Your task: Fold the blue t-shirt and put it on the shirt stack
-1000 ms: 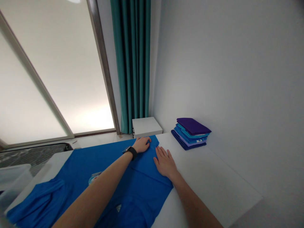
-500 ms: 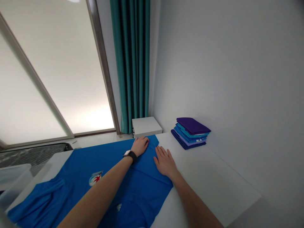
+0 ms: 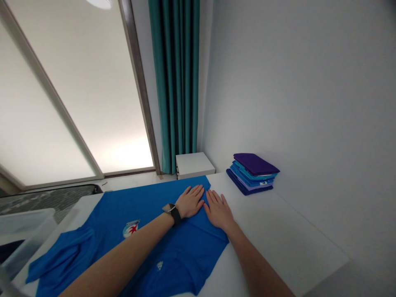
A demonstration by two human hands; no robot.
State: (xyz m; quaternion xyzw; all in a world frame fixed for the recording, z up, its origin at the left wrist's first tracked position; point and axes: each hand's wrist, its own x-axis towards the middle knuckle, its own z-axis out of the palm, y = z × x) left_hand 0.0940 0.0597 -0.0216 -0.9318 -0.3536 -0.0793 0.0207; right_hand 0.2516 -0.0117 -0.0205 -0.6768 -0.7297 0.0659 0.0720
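A blue T-shirt (image 3: 148,210) lies spread over the white table, with a round red-and-white print and a small white logo on it. My left hand (image 3: 190,201), with a dark watch (image 3: 172,211) on the wrist, rests flat on the shirt close to its right edge, fingers spread. Beside it, my right hand (image 3: 218,210) lies flat across that edge, fingers stretched out and partly over the bare table. The two hands nearly touch at the fingertips. Part of the shirt is hidden under my left forearm.
A stack of folded clothes (image 3: 253,175) in purple and blue sits at the table's back right, by the wall. A translucent plastic bin (image 3: 31,231) stands at the left. Beyond the white table (image 3: 278,239) are a low white cabinet (image 3: 194,164) and a green curtain (image 3: 175,90).
My left hand has moved right and flattened out, its curled fingers now extended next to my right hand. My right hand stays almost where it was; the view has shifted slightly.
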